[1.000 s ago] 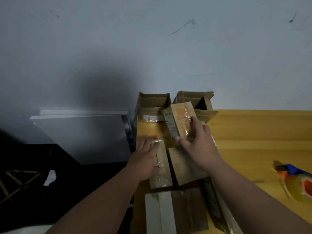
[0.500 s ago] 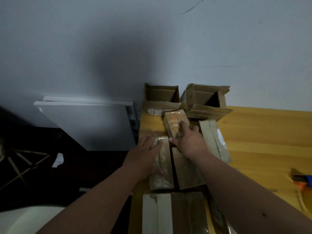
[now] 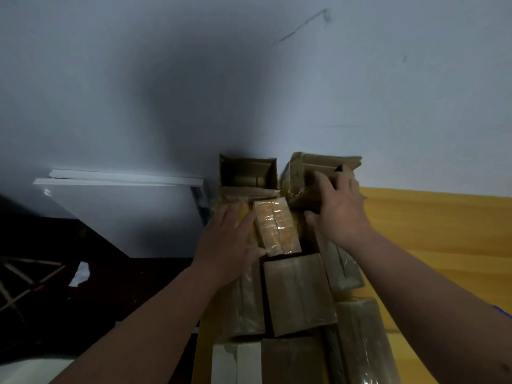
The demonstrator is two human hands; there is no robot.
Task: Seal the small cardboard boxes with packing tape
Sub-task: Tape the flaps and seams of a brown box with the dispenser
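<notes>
The small tan cardboard box wrapped in glossy clear tape (image 3: 277, 227), held up in the right hand a second ago, now lies flat on the yellow wooden table (image 3: 443, 231) among the other sealed boxes, so that one looks finished. Its long axis runs away from the person toward the wall, leaning slightly left at the far end. The left hand (image 3: 230, 239) rests open against its left side, fingers straight. The right hand (image 3: 339, 209) has moved on to the open, crumpled brown cardboard box (image 3: 302, 184) at the wall, its grip closing round the near flap, probably the next box to seal.
</notes>
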